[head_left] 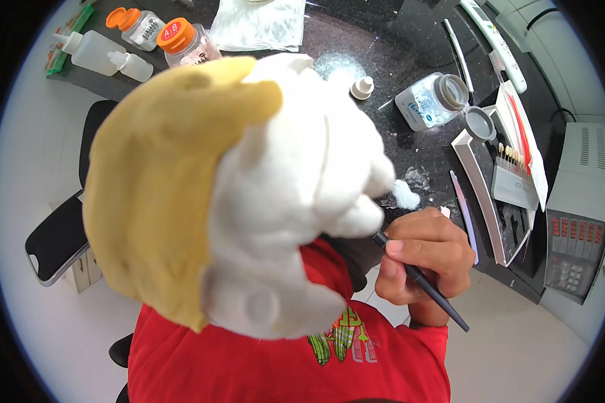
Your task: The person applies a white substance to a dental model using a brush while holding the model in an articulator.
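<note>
A large plaster dental cast, white with a yellow base (161, 181), hangs very close to the view and covers much of the middle. Its white side (296, 161) has rounded, tooth-like bulges facing right. My right hand (430, 252), at the cast's lower right, pinches a slim black pen-like tool (427, 285) between thumb and fingers. The tool's upper end comes up to the white bulges, and whether it touches them I cannot tell. Its tapered end points down and right. No part of my left hand shows; the cast hides the area behind it.
On the black worktop stand an open clear jar (427, 104), a small white cap (362, 87) and a cotton tuft (406, 195). Orange-capped bottles (185, 43) sit at far left. A tooth shade guide (514, 185), a lilac stick (465, 218) and a grey device (578, 201) lie right.
</note>
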Demonstrator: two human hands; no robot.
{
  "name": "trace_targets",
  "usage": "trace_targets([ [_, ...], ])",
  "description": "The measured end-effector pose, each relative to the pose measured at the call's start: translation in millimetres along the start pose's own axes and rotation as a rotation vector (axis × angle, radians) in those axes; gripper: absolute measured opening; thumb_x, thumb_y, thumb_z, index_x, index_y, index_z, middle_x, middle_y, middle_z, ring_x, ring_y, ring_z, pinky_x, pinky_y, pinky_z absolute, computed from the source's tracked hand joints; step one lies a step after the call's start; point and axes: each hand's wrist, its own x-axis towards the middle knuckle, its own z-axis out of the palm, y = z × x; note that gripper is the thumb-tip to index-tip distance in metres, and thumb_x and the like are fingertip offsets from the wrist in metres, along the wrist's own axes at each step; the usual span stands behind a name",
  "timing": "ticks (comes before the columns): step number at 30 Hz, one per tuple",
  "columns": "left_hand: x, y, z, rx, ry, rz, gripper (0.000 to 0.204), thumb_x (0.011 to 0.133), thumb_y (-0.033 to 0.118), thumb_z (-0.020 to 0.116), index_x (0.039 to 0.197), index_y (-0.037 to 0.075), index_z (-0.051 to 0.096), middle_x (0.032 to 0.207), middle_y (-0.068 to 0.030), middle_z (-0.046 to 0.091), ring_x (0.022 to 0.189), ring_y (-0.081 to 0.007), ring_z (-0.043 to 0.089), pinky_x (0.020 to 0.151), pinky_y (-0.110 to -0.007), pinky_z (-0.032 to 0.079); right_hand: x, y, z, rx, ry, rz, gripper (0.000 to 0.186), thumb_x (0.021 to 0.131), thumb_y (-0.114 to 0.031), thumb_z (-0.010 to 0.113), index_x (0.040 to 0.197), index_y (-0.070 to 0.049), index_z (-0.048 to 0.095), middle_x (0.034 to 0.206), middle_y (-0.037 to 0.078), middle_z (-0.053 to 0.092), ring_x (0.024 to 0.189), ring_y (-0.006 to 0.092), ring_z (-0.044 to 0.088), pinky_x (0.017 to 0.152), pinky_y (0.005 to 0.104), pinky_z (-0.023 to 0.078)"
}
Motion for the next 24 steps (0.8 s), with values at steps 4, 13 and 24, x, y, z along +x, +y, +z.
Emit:
trace_targets([
  [4, 3.9, -4.5, 6.5, -0.102, 0.029, -0.03, 0.072, 0.079, -0.008, 0.068, 0.139, -0.005, 0.029, 0.145, -0.031, 0.033, 0.124, -0.0292, 0.052, 0.097, -0.034, 0.05, -0.6, -0.3, -1.8, -0.037, 0.008, 0.005, 0.02, 0.072, -0.001, 0.066, 0.09, -0.003, 0.058, 0.073, 0.01, 0.06, 0.056, 0.0182, 0.061, 0.052, 0.0274, 0.05],
  [13, -3.6, -5.9, 1.0, -0.12, 0.06, -0.055, 0.073, 0.079, -0.006, 0.068, 0.14, -0.002, 0.028, 0.146, -0.0303, 0.032, 0.124, -0.0289, 0.052, 0.097, -0.033, 0.05, 0.6, 0.9, 2.0, -0.018, -0.02, -0.01, 0.02, 0.072, -0.001, 0.065, 0.091, -0.002, 0.058, 0.073, 0.01, 0.06, 0.056, 0.0186, 0.06, 0.052, 0.0276, 0.05],
  [24, -6.9, -6.5, -3.0, -0.115, 0.041, -0.02, 0.073, 0.079, -0.006, 0.067, 0.14, -0.002, 0.027, 0.146, -0.0299, 0.031, 0.125, -0.0289, 0.052, 0.097, -0.033, 0.049, 2.0, 4.4, 9.2, 0.073, 0.048, -0.025, 0.029, 0.059, 0.01, 0.069, 0.086, 0.002, 0.064, 0.067, 0.01, 0.061, 0.055, 0.0205, 0.063, 0.047, 0.0273, 0.051],
])
